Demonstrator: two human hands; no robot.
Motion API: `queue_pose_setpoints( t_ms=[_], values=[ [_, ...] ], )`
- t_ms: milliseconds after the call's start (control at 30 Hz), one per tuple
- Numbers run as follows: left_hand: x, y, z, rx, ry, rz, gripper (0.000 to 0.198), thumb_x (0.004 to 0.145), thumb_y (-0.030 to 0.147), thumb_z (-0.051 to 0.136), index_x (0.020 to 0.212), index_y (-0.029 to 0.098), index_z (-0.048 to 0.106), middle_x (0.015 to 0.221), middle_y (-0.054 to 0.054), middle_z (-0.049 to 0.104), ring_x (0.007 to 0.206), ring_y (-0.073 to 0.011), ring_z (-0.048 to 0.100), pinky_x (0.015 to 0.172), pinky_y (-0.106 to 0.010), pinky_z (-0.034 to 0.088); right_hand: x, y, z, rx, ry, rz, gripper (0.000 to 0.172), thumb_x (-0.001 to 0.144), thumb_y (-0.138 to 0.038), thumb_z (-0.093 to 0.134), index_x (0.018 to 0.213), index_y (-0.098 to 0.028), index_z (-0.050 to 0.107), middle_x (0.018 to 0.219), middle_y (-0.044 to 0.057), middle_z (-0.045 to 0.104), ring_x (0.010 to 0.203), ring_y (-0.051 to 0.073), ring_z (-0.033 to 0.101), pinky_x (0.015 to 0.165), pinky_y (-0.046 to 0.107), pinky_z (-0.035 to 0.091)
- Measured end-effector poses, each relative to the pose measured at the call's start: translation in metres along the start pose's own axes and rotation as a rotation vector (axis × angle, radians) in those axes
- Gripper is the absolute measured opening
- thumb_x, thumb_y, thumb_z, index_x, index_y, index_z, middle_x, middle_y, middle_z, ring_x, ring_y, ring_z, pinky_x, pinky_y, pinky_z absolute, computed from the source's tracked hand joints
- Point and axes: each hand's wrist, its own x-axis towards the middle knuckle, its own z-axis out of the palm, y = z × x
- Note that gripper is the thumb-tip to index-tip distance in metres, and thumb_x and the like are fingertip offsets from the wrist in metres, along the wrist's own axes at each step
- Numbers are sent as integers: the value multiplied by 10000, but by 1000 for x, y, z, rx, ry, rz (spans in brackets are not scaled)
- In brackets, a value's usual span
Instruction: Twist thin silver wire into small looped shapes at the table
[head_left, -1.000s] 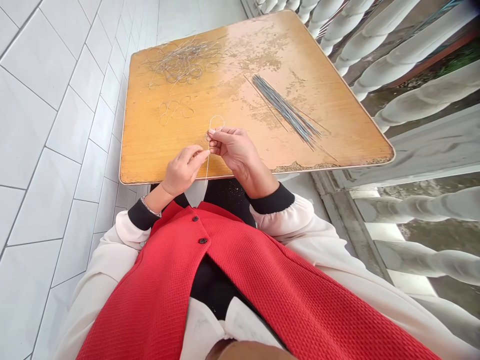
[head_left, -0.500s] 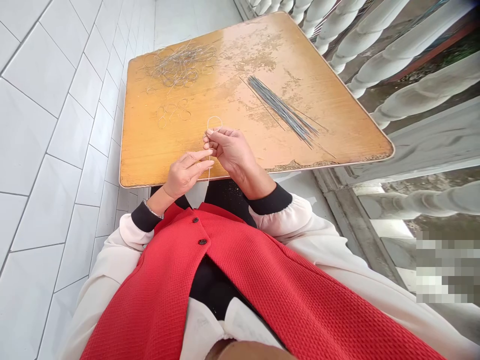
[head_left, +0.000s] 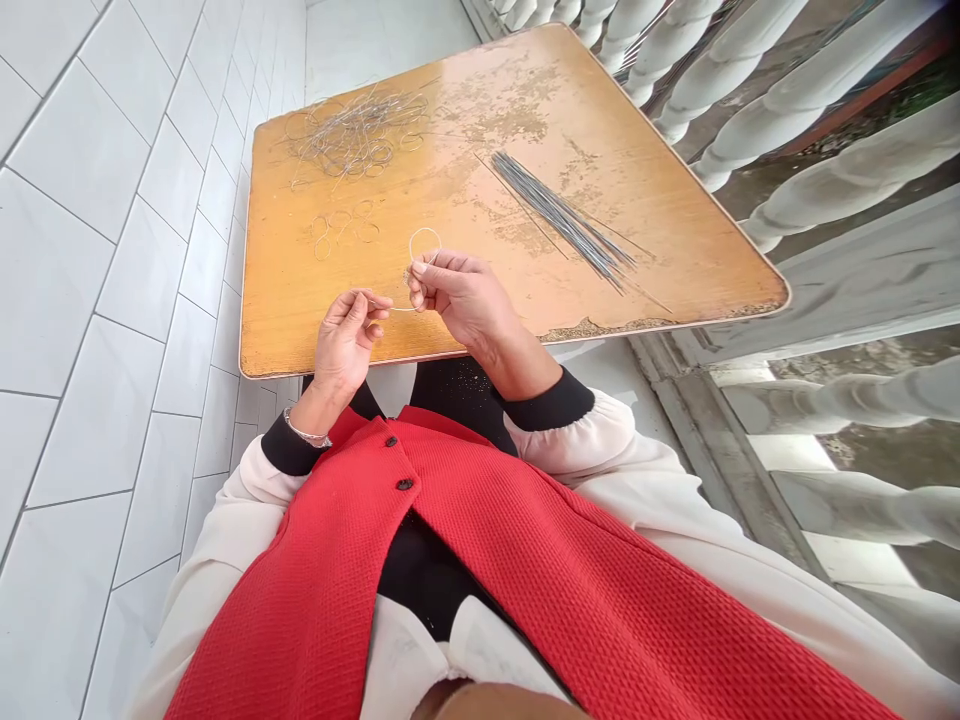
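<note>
White floor tiles [head_left: 97, 300] run along the far left, beside a worn wood-veneer table [head_left: 450, 60]. On the table's left side lie a loose tangle of thin wire [head_left: 360, 135] and, nearer the person, a small group of wire rings [head_left: 341, 228]. Below them, a silver bangle [head_left: 307, 438] circles the left wrist. The left hand [head_left: 345, 335] is half open, its palm turned up, with the thumb and forefinger pinching the thin tail of a silver wire [head_left: 390, 309].

That tail runs across to the right hand [head_left: 465, 300], whose thumb and bent fingers close firmly at the base of a small round loop [head_left: 424, 243], where the wire appears to cross itself. The exact crossing is too small to make out. The loop stands clear of the fingers, above the tabletop. Pinching tight at the base looks like the sound way to hold it, since this should stop the loop springing wider, while light, even tension along the tail should help avoid kinks.

Further right, a bundle of straight wire lengths [head_left: 562, 220] lies well apart from both hands. Beyond the table's right edge stand white balusters [head_left: 750, 100].
</note>
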Motion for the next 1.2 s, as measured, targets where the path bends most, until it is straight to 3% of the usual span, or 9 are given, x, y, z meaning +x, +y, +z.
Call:
queue_pose_setpoints(
  t_ms=[167,300,467,667,833,1033,1200],
  values=[
    [2,10,10,77,-15,-69,224,969,85,550,814,166,689,632,50,658,516,-2,534,487,-128,384,-3,-3,-5,-138,-151,-27,238,801,-264,801,695,-161,614,586,-30,609,473,60,532,482,192,430],
    [4,15,9,203,-84,-142,145,928,75,610,840,154,695,578,49,639,471,-9,492,458,-136,344,-1,-5,-12,-213,-261,-37,243,810,-303,814,742,-157,631,590,-23,617,481,75,548,492,212,448],
    [5,16,5,254,-87,-157,128,869,66,667,777,156,670,548,50,638,452,-13,486,448,-138,321,0,-7,-15,-230,-327,-73,274,761,-350,860,766,-159,663,610,-21,650,487,75,576,471,204,450],
    [3,21,6,323,-79,-151,129,809,64,715,714,151,714,521,48,625,440,-8,481,446,-141,317,-3,-6,-13,-242,-315,-42,345,697,-411,900,866,-159,735,597,-16,685,491,96,622,455,205,485],
    [4,24,4,346,-164,-158,93,757,106,789,693,152,739,543,36,646,473,-17,523,451,-145,329,-4,-7,-13,-227,-340,37,337,693,-379,910,871,-141,750,612,9,704,519,114,655,488,217,530],
    [8,25,-2,411,-184,-130,83,776,231,827,753,175,770,581,32,657,486,-19,502,481,-157,372,-6,-12,-7,-212,-224,61,254,696,-225,911,672,-153,668,645,24,712,554,118,672,516,223,537],
    [6,27,-4,429,-120,-48,123,845,284,770,794,172,761,713,7,701,583,-30,548,525,-156,404,-7,-11,-4,-208,-129,9,209,764,-152,844,668,-159,659,624,6,688,536,99,640,535,225,526]
  ],
)
